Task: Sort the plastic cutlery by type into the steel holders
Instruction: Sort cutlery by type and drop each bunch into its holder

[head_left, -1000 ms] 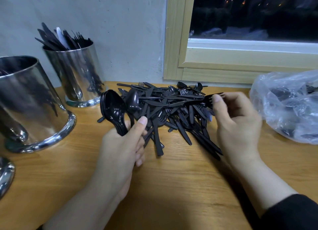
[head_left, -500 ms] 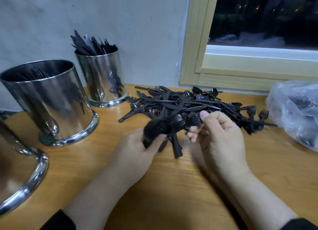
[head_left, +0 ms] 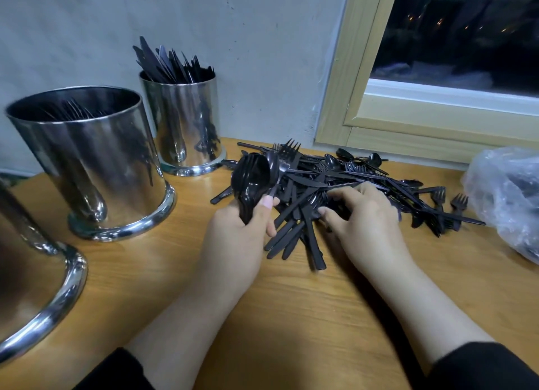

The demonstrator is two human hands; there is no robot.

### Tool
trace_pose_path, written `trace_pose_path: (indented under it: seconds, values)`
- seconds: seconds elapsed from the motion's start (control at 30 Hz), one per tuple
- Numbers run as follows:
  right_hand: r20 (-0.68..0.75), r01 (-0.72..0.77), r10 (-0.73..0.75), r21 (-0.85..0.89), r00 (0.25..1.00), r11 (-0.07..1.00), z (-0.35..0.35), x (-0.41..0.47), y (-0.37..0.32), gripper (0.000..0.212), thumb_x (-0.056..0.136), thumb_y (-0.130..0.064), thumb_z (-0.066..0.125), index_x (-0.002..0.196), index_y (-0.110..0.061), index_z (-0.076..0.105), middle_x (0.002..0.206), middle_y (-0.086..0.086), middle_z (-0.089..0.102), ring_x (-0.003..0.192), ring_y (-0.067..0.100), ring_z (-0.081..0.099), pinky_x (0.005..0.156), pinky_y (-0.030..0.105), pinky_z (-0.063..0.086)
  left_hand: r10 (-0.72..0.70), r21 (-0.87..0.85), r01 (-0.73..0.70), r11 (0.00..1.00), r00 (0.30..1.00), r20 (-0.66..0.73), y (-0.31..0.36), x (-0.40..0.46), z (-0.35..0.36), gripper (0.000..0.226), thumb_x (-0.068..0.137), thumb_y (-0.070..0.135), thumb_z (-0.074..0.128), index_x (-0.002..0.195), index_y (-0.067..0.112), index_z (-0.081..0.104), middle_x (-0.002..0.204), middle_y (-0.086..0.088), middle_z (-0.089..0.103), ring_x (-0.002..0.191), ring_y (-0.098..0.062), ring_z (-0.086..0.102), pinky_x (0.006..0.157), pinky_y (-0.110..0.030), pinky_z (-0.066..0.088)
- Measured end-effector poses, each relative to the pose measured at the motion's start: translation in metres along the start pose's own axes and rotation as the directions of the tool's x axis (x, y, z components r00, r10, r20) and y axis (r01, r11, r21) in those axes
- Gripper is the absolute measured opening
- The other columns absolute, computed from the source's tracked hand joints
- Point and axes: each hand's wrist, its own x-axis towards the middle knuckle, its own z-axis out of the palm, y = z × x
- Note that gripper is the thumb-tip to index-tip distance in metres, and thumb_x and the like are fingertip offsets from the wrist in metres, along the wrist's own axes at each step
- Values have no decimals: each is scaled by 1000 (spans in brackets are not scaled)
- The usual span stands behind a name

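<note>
A heap of black plastic cutlery [head_left: 358, 185] lies on the wooden table [head_left: 291, 308] under the window. My left hand [head_left: 242, 235] grips a stacked bunch of black spoons [head_left: 252, 178], bowls upward, at the heap's left edge. My right hand [head_left: 364, 214] reaches into the heap with its fingers curled among the pieces; what it holds is hidden. Three steel holders stand at the left: a far one [head_left: 186, 124] full of knives, a middle one [head_left: 93, 162] with forks inside, and a near one [head_left: 32, 287] cut off by the frame.
A crumpled clear plastic bag [head_left: 507, 197] holding more black cutlery sits at the table's right edge. A wooden window frame [head_left: 408, 127] and a grey wall stand behind the heap.
My left hand has raised the spoon bunch upright at the heap's left side. My right hand has moved away from it and down into the heap.
</note>
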Motion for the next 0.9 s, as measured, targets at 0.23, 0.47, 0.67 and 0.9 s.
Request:
trace_pose_path:
  seconds: [0.23,0.47,0.67,0.9]
  values:
    - [99,-44,64,-193,993,980,5,23,-2,48,87,-62,63,126,-35,65,114,-2,46,121,27,42,98,46,30,10,-79,-13,997,999,-36,-4,4,1,37,98,48,50,79,24,69,70,-24,58,52,-21,45,56,-38,44]
    - [112,-26,43,-142,993,989,14,33,-3,33,91,-58,62,114,-35,69,107,-2,45,118,26,42,96,46,29,5,-86,-7,996,1000,-28,-7,5,3,35,97,49,49,81,25,69,70,-22,60,51,-20,46,57,-35,42]
    - [83,-53,58,-62,995,997,16,36,-1,22,91,-50,66,101,-31,69,106,-1,48,115,25,46,94,44,30,12,-86,-15,996,999,-36,-7,5,4,33,97,47,49,81,27,69,65,-14,60,50,-18,46,58,-34,40]
    - [96,-96,95,4,991,995,9,31,7,17,91,-49,66,93,-32,67,106,-4,50,114,23,48,86,38,25,-12,-92,10,996,1000,-24,-6,4,3,31,101,45,51,81,31,70,61,-12,54,52,-21,42,54,-35,39]
